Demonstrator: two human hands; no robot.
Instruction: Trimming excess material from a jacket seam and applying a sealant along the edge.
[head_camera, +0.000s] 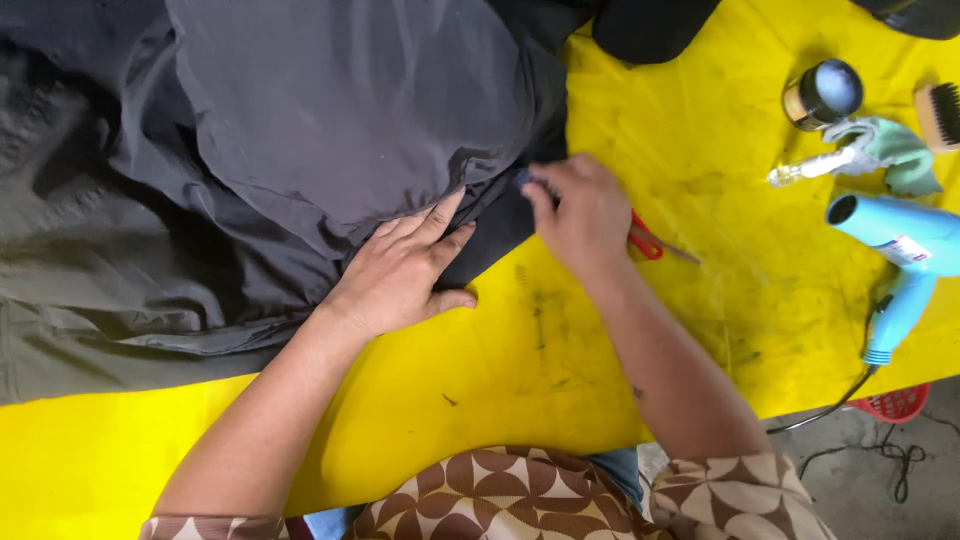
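Head view: my left hand (400, 275) lies flat and open, pinning the dark garment (330, 120) on the yellow tabletop (500, 370). My right hand (578, 212) pinches its edge just right; red scissors (645, 240) lie beneath my palm, unused. Work looks early, I judge.

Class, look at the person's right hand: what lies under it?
Under the right hand lie the edge of the dark cloth and red scissors. Only a red handle loop and a blade tip show; the rest is covered. Its fingertips pinch something small and dark, too hidden to identify.
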